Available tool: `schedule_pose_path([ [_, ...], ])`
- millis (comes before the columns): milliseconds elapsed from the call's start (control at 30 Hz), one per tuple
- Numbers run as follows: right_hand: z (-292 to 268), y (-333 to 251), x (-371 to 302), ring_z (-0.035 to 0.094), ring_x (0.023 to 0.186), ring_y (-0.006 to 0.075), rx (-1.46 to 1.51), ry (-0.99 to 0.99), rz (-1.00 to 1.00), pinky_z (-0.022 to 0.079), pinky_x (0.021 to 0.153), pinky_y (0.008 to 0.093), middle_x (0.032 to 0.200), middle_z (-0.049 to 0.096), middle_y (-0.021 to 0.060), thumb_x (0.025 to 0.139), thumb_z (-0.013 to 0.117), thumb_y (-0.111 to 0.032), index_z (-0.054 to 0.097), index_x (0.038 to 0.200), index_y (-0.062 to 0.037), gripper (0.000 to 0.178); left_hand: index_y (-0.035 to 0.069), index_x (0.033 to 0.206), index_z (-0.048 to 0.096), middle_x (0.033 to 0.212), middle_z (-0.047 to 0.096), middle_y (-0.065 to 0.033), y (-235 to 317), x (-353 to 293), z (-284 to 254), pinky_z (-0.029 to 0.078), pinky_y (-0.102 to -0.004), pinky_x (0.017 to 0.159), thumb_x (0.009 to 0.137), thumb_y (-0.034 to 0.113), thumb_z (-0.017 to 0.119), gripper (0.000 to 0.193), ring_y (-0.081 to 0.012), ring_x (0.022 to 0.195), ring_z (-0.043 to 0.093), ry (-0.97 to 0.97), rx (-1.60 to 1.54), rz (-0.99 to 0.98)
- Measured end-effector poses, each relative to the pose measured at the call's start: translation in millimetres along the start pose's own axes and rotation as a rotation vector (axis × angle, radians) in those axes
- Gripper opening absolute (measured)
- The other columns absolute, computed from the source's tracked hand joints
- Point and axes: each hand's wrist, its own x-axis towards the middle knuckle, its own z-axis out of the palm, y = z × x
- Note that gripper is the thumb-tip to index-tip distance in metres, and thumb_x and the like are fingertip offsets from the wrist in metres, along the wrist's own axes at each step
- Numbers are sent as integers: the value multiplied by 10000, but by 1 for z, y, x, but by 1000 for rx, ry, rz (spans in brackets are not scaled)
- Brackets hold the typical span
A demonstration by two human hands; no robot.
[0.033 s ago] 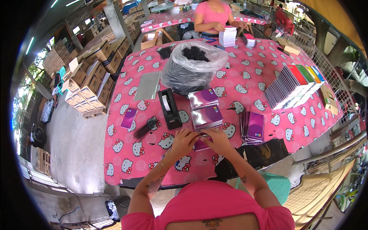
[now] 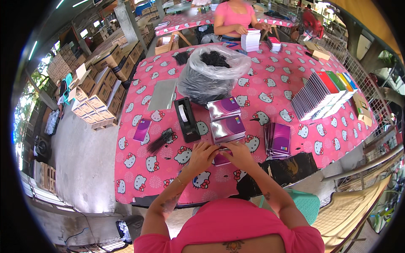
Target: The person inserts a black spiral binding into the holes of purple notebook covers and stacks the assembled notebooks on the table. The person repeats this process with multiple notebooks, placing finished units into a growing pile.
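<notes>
Both hands meet at the near side of the table over a small purple notebook (image 2: 222,160), which they partly cover. The fingers of my left hand (image 2: 202,156) are closed at its far left edge. My right hand (image 2: 237,154) pinches the same far edge from the other side; the fingertips hide what exactly lies between them. Just beyond stand two stacks of purple notebooks (image 2: 228,127). To the right sits a pile of purple spiral notebooks (image 2: 280,138). Left of the stacks is a black tape dispenser (image 2: 187,121), with black binding coils (image 2: 160,141) beside it.
A plastic bag (image 2: 206,80) of black coils stands mid-table, beside a clear sheet (image 2: 162,94). One purple cover (image 2: 142,130) lies left. Rows of spiral notebooks (image 2: 314,99) fill the right side. Black cardboard (image 2: 291,169) lines the near edge. A co-worker (image 2: 236,19) handles white stacks opposite.
</notes>
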Motion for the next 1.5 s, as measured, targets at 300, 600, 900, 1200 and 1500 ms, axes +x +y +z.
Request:
schedule_pose_path([
  [300, -5, 7, 10, 710, 853, 286, 115, -148, 116, 557, 733, 381, 935, 732, 125, 847, 718, -231, 712, 1078, -114, 259, 144, 1028, 697, 904, 592, -9, -6, 6, -2, 402, -413, 800, 877, 221, 710, 170, -228, 923, 557, -19, 47, 51],
  [600, -17, 55, -23, 628, 993, 128, 840, -151, 383, 490, 898, 295, 1098, 692, 28, 812, 787, -28, 633, 1308, -88, 523, 148, 1017, 691, 914, 610, -3, 2, 18, 3, 400, -440, 898, 901, 255, 690, 158, -232, 936, 573, 53, 73, 137],
  [900, 10, 59, -21, 585, 877, 70, 761, -114, 281, 486, 802, 241, 962, 682, -12, 866, 750, -44, 731, 1142, -51, 276, 127, 1077, 642, 1006, 634, -24, -14, 17, 15, 373, -507, 1017, 920, 282, 658, 221, -227, 977, 605, -62, 80, 112],
  [1200, -7, 21, -28, 585, 817, 61, 782, -72, 493, 488, 721, 235, 926, 683, -6, 886, 747, -119, 685, 1196, -1, 338, -65, 1486, 327, 1561, 319, -247, 15, -50, 49, 145, -665, 1152, 921, 576, 533, 879, -370, 1492, 248, -158, 404, -15],
  [1500, -24, -4, -14, 577, 851, 47, 873, -64, 404, 480, 726, 226, 951, 673, -34, 902, 719, -83, 698, 1180, -18, 286, -81, 1477, 327, 1555, 289, -295, 40, -30, 14, 138, -665, 1152, 957, 547, 477, 828, -434, 1476, 241, -207, 201, 159],
])
